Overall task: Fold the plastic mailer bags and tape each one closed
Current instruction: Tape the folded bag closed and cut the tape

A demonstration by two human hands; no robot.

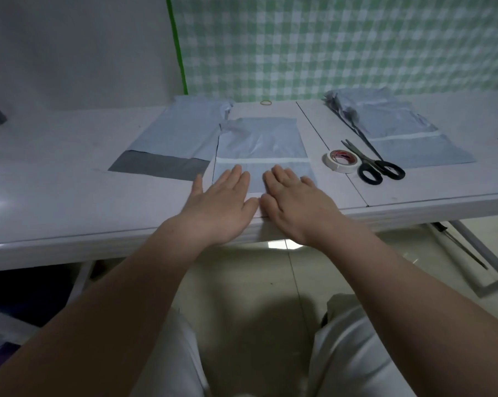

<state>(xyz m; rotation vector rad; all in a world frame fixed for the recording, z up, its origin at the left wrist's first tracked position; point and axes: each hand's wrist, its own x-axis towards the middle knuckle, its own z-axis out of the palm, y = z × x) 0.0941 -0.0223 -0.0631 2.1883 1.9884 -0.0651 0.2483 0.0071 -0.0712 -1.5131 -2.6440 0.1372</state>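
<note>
With my left hand and right hand lying open and flat on the bag at frame centre, I reckon the slick plastic may slide and skew the fold.

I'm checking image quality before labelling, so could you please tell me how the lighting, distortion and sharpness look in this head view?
Head view: dim, with a bluish cast; wide-angle bowing curves the table edge; a soft sheen lies on the mailer bag under both hands, left hand and right hand; the scissors and tape roll look reasonably sharp, the frame corners softer.
</note>
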